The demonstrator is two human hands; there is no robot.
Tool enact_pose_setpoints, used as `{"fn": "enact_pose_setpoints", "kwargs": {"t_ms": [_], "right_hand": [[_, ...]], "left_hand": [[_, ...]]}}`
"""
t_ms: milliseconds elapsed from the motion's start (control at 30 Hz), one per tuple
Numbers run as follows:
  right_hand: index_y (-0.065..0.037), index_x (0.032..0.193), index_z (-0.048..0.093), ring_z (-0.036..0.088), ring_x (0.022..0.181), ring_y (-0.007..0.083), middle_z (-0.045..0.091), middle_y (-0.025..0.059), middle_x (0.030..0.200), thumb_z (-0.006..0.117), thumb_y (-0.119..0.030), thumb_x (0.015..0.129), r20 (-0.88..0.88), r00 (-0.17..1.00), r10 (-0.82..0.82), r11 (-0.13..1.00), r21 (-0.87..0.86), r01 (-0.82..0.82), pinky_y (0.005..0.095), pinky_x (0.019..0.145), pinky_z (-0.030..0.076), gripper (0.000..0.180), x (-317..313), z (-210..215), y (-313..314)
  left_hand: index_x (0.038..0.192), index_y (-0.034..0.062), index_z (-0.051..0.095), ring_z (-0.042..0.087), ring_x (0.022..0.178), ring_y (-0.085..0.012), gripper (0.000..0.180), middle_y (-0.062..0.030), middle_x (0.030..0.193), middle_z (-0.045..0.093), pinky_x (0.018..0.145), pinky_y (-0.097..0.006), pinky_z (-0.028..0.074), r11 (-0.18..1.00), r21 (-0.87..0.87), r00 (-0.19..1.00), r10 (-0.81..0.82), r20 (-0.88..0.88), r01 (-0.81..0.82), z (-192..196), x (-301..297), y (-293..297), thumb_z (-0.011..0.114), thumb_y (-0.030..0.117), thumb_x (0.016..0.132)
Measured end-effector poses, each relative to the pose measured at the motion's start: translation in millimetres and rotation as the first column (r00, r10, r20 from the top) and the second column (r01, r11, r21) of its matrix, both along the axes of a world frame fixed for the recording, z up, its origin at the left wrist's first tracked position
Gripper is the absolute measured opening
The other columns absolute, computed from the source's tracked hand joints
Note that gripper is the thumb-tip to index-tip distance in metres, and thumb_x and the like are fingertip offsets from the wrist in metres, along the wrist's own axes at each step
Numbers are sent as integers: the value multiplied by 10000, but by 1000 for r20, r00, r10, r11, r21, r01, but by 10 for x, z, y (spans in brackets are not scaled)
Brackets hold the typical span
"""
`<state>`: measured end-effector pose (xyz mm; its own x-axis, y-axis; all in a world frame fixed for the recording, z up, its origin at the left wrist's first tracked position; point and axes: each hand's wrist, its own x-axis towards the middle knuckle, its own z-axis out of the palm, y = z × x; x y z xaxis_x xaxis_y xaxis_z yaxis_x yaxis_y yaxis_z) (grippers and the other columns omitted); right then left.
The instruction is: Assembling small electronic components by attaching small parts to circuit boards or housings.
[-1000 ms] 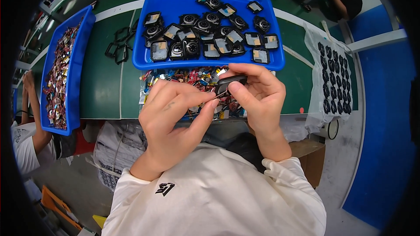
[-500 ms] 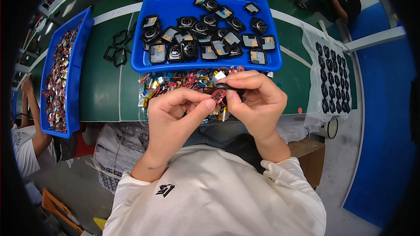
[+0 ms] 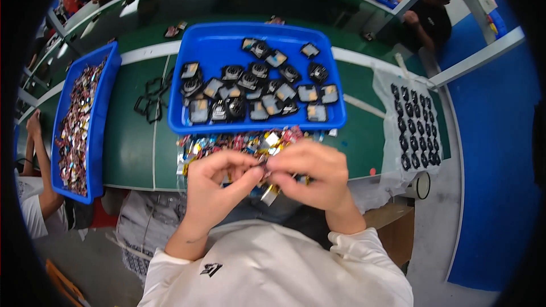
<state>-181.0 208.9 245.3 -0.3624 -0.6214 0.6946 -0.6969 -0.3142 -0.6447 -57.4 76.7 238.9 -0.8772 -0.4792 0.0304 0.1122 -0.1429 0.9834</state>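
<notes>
My left hand and my right hand meet fingertip to fingertip above the near edge of the bench. Pinched between them is a small reddish circuit board, blurred and largely covered by the fingers. A silver battery-like piece shows just below the fingertips; whether it joins the board I cannot tell. Beneath and behind the hands spreads a pile of small electronic parts, red, yellow, silver and blue. Beyond that stands a blue tray with several black smartwatch casings, some showing round sensor backs.
A long blue tray full of small boards stands at left, beside loose black frames. At right, rows of black parts lie on a pale plastic sheet. People work across the bench and at far left.
The view has tilted, so bench and trays sit lower in the picture. My hands have drawn closer together; the black part at my right fingers no longer shows clearly. A silver piece now shows beneath them.
</notes>
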Motion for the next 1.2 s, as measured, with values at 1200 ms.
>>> {"fn": "enact_pose_setpoints", "kwargs": {"t_ms": [1200], "right_hand": [[-164, 1301, 481, 601, 482, 180, 628, 122, 1002, 494, -114, 814, -148, 167, -975, 0, 745, 667, 283, 414, 470, 490, -4948, -457, 1812]], "left_hand": [[1043, -43, 580, 540, 977, -224, 184, -132, 1059, 562, 827, -318, 425, 256, -844, 557, 828, -60, -471, -756, 401, -829, 475, 44, 920]]}}
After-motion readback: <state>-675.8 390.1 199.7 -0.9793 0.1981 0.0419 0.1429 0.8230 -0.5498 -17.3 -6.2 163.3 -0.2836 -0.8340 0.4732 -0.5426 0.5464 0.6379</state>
